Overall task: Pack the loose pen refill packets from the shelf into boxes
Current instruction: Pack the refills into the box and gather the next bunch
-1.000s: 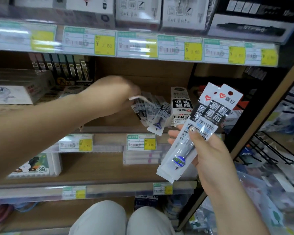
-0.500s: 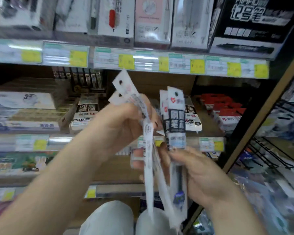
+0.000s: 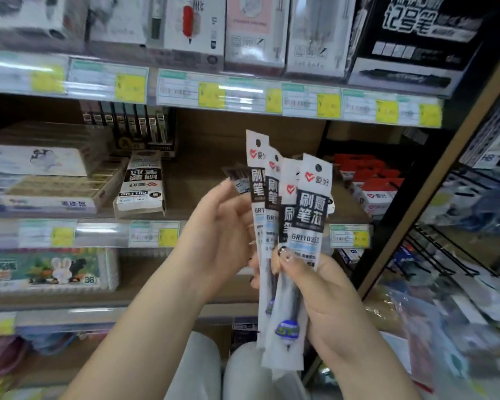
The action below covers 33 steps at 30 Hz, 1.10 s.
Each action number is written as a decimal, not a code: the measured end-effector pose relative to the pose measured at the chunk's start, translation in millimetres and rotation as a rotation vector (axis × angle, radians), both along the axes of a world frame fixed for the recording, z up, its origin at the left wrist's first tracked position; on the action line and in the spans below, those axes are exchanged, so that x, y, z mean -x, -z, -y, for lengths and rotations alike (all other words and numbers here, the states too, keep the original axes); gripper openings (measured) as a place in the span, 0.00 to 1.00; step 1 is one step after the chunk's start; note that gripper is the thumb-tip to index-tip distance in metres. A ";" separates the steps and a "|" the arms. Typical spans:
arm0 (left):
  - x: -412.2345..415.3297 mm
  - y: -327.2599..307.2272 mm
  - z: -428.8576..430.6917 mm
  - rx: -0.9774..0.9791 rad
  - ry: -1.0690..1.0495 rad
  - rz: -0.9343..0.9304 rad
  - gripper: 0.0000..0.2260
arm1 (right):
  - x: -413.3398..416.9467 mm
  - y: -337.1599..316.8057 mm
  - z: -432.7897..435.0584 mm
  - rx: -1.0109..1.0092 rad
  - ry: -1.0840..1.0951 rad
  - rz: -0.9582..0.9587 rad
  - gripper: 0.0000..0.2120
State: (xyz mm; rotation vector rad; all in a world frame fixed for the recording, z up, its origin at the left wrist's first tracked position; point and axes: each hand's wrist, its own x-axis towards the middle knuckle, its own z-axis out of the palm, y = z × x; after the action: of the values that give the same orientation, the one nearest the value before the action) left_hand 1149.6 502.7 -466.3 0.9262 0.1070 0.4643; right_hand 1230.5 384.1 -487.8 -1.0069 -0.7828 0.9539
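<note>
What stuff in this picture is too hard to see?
Head view only:
- Packet count: the refill packets held by the right hand overlap, front ones covering rear ones.
- Grip of the left hand: its fingers lie partly behind the packets.
- Prices: the price labels are blurred.
</note>
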 end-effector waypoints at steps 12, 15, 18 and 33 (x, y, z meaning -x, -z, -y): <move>-4.3 30.8 32.4 -0.332 -0.469 -0.218 0.11 | 1.7 10.8 2.1 0.064 0.049 -0.096 0.04; -3.6 32.8 30.2 -0.442 -0.582 -0.258 0.12 | -4.8 7.6 2.9 0.040 0.127 -0.154 0.11; -3.5 35.8 34.5 -0.462 -0.598 -0.265 0.13 | -9.1 8.8 1.0 0.030 0.200 -0.054 0.11; -17.9 40.2 42.9 -0.342 -0.332 -0.200 0.12 | -20.3 23.8 -3.8 0.022 0.202 -0.050 0.12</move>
State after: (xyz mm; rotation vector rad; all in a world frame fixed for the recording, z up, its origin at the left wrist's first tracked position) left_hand 1167.5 459.8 -506.5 1.2987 0.3760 0.7103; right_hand 1250.7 388.0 -511.6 -1.0560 -0.6176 0.8121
